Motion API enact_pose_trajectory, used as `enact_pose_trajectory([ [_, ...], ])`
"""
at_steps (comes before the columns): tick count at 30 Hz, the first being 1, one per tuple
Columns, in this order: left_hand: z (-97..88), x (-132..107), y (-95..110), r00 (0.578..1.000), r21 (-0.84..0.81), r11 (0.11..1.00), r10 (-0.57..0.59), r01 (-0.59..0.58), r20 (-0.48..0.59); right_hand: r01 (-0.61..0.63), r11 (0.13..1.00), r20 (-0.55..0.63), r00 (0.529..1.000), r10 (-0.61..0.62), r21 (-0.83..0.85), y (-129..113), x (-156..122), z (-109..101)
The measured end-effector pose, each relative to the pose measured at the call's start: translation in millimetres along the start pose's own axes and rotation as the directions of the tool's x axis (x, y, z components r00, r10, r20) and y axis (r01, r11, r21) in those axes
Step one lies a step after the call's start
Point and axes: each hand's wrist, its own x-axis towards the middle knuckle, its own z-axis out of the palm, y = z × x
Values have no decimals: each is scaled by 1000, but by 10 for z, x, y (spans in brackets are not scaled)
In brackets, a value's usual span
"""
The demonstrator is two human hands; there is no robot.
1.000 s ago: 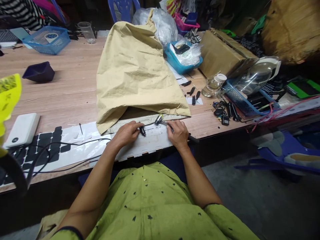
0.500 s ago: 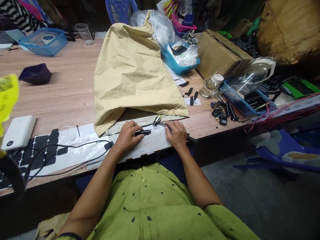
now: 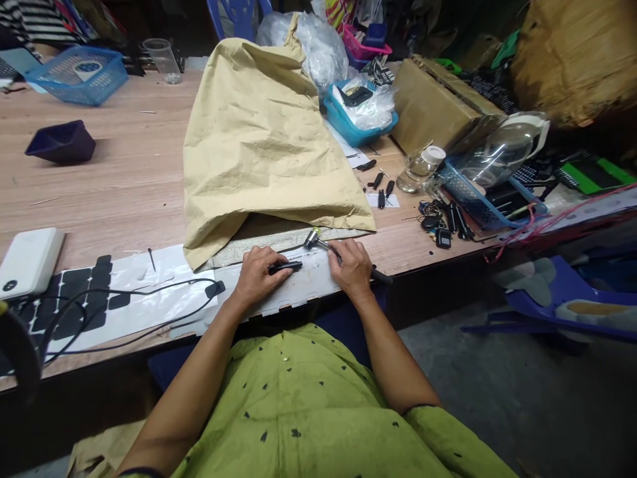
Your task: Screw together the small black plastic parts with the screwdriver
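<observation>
My left hand (image 3: 259,275) rests low over a white board (image 3: 298,292) at the table's front edge. Its fingers are closed on a small black part (image 3: 285,267), which lies flat; I cannot make out what kind it is. A small hammer (image 3: 323,244) is in my right hand (image 3: 351,265), fingers wrapped round the handle. The shiny metal head, with a yellow-green tip, is just above the board, to the right of the black part and apart from it. Right behind both hands lies the edge of a large beige cloth (image 3: 269,146).
On the left are a white box-shaped device (image 3: 32,260), a looped black cable (image 3: 164,292), a dark purple tray (image 3: 62,143) and a blue basket (image 3: 79,73). To the right stand a jar (image 3: 421,171), a blue basket (image 3: 495,199), key fobs (image 3: 438,222) and a cardboard box (image 3: 438,106).
The view has shifted slightly, and the yellow thing at the left edge has gone out of sight. Both hands keep their holds on the black part and the hammer, nearly in place.
</observation>
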Motion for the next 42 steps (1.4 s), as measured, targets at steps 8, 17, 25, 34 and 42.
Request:
enact_pose_trajectory([
  [8, 0, 2, 8, 1000, -14, 1000, -26, 26, 11, -18, 1000, 17, 1000, 18, 22, 4, -1, -6],
  [17, 14, 26, -4, 1000, -16, 1000, -19, 19, 0, -23, 999, 13, 1000, 23, 43, 12, -5, -1],
  [25, 14, 29, -1, 1000, -25, 999, -21, 21, -3, -9, 998, 12, 1000, 9, 54, 42, 13, -11],
  [34, 30, 54, 21, 997, -58, 996, -72, 71, -19, -13, 920, 67, 998, -14, 392, -114, -55, -298],
  [42, 48, 60, 59, 995, -63, 994, -94, 93, -12, -18, 861, 111, 993, -45, 508, -304, -135, -474],
])
